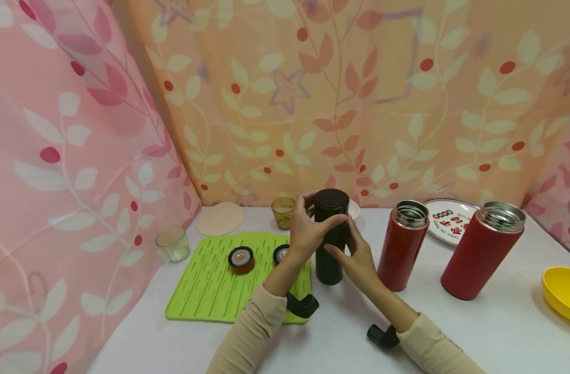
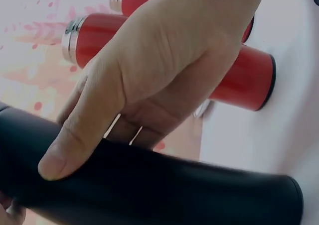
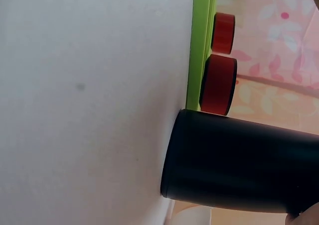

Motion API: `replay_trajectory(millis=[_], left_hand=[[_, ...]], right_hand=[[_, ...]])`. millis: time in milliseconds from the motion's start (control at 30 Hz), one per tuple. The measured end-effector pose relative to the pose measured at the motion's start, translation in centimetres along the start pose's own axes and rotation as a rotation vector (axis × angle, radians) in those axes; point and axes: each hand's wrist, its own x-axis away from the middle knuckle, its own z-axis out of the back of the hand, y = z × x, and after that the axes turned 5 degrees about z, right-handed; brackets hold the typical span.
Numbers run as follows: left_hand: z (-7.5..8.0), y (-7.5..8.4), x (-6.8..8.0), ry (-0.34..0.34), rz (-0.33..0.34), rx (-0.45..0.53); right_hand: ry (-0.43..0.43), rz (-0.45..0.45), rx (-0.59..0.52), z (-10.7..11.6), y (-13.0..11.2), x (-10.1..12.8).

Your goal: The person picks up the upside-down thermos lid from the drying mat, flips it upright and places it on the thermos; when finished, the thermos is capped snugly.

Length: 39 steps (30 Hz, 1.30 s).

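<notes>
A tall black thermos flask (image 1: 329, 269) stands upright with its black lid (image 1: 331, 199) on, right beside a green mat. My left hand (image 1: 304, 228) grips its upper part, thumb across the front and fingers partly hidden behind. Lower down, my right hand (image 1: 361, 258) holds the flask's middle from the right. The left wrist view shows that right hand (image 2: 164, 60) with its thumb laid over the black flask (image 2: 199, 190). In the right wrist view the flask's base (image 3: 174, 155) is at the white tabletop; only a fingertip shows there.
Two red flasks (image 1: 403, 249) (image 1: 481, 254) without lids stand at right, before a printed plate (image 1: 446, 228). A yellow bowl (image 1: 565, 293) is at far right. Two round lids (image 1: 241, 262) sit on the green mat (image 1: 210, 296). Glasses (image 1: 173, 245) (image 1: 283, 210) and a beige disc (image 1: 219, 219) stand behind.
</notes>
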Motion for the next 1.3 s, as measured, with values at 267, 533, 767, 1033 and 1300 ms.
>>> replay_trajectory(millis=[267, 533, 767, 1033, 1300], left_hand=[[-0.3, 0.4, 0.1, 0.044, 0.006, -0.007], [1.0, 0.1, -0.9, -0.094, -0.023, 0.041], [2.6, 2.1, -0.9, -0.278, -0.033, 0.041], [2.3, 1.7, -0.4, -0.265, -0.025, 0.086], [0.4, -0.3, -0.2, -0.097, -0.018, 0.08]], right_hand=[[0.019, 0.015, -0.002, -0.1, -0.2, -0.3], [0.047, 0.059, -0.001, 0.0, -0.1, -0.5], [0.058, 0.068, -0.007, 0.0, 0.0, -0.3], [0.055, 0.049, -0.01, 0.0, 0.2, -0.1], [0.039, 0.04, 0.02, 0.1, -2.3, 0.1]])
